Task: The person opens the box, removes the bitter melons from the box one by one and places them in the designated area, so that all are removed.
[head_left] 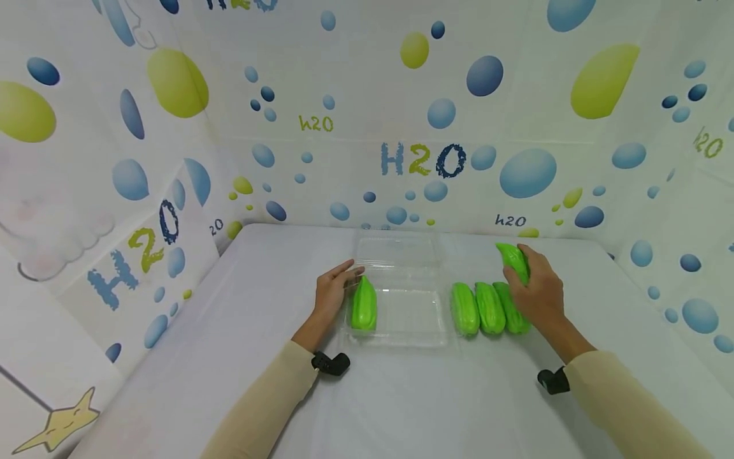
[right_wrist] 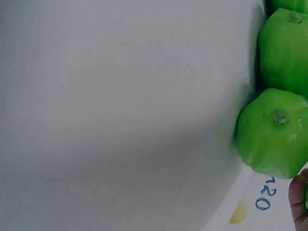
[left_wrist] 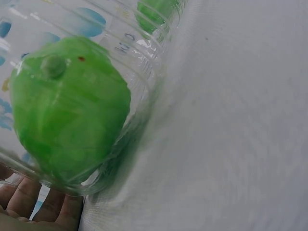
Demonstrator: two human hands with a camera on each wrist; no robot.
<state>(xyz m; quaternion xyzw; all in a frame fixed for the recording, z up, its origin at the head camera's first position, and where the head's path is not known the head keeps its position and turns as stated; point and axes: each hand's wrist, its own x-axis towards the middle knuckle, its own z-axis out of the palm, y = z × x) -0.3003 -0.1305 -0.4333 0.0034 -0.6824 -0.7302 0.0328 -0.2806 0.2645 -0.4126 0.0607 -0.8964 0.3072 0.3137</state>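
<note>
So there's a big white table (head_left: pixel 401 408) boxed in by walls (head_left: pixel 401 127) covered in blue and green bubbles and "H2O" lettering. In the middle of the table sits a clear plastic clamshell box (head_left: pixel 413 319) with its lid (head_left: pixel 398 250) flipped open toward the back wall. One green gourd (head_left: pixel 364 305) is already lying in the box, tucked against its left side, and the left-wrist camera shows it up close through the ribbed plastic. Just right of the box, three more green gourds (head_left: pixel 489 308) lie side by side on the table, touching each other. The left hand (head_left: pixel 332 292) rests flat against the box's left edge, fingers pretty much straight, not gripping anything. The right hand (head_left: pixel 536 290) is curled around a fourth gourd (head_left: pixel 513 260), holding it over the far end of that row of three. Both arms are in beige sleeves (head_left: pixel 264 401) with a small black camera mount at each wrist.
</note>
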